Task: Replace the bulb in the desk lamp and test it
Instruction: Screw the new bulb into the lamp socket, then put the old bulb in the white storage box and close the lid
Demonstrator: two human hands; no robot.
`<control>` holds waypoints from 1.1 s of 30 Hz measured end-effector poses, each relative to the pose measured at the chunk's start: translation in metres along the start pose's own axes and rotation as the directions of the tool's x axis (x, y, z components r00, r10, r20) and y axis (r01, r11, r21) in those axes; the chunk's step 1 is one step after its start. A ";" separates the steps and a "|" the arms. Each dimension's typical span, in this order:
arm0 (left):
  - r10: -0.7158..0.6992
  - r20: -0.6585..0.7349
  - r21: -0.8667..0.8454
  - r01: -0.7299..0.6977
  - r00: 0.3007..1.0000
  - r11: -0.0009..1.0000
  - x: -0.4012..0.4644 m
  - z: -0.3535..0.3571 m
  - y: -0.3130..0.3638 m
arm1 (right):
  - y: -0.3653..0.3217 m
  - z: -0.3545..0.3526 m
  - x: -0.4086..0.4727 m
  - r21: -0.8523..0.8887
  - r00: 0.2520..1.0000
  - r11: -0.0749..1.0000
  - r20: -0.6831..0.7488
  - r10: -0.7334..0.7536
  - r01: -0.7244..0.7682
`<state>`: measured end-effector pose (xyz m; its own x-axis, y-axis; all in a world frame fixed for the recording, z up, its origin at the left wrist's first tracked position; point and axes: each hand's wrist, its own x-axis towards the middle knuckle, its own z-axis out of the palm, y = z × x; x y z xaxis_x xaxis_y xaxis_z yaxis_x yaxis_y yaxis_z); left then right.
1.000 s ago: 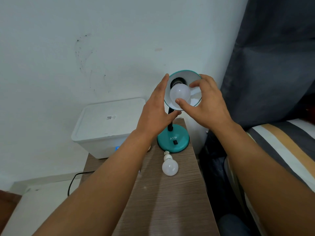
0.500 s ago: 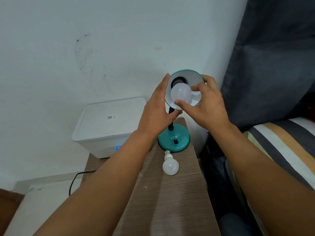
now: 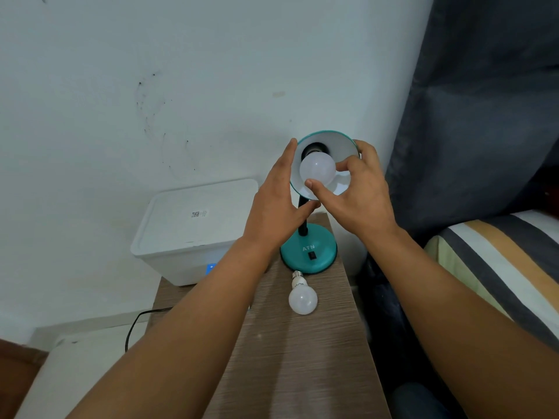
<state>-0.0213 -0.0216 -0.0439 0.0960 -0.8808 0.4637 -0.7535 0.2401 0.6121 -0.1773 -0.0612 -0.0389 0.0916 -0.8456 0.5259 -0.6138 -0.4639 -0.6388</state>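
A teal desk lamp stands on a narrow wooden table, its round base carrying a black switch. The shade tilts toward me with a white bulb at its socket. My right hand pinches that bulb between thumb and fingers. My left hand wraps the left side of the shade, thumb under its rim. A second white bulb lies loose on the table in front of the base.
A white lidded box with a small blue light sits left of the lamp, against the white wall. A black cable hangs below it. Dark curtain and a striped bed lie to the right.
My right hand's fingers have shifted around the bulb in the shade, thumb sliding left under it. The left hand stays on the shade. The loose bulb has not moved.
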 end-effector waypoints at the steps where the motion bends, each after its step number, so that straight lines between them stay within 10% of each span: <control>1: -0.003 0.005 0.010 0.003 1.000 1.000 -0.001 -0.001 0.001 | 0.000 -0.001 -0.001 -0.002 1.000 1.000 0.006 0.004 -0.004; 17: -0.065 0.220 0.338 -0.013 0.973 0.941 -0.034 -0.060 0.032 | -0.028 -0.056 -0.030 0.006 0.994 1.000 0.103 -0.023 0.023; 33: -0.301 0.008 0.258 0.288 0.954 0.922 -0.151 -0.171 -0.026 | -0.097 -0.017 -0.107 0.098 0.961 0.995 0.271 -0.054 0.028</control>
<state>0.0951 0.1747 -0.0200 0.3127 -0.9156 0.2527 -0.8350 -0.1382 0.5326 -0.1414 0.0784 -0.0235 0.3338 -0.8591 0.3879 -0.5312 -0.5114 -0.6755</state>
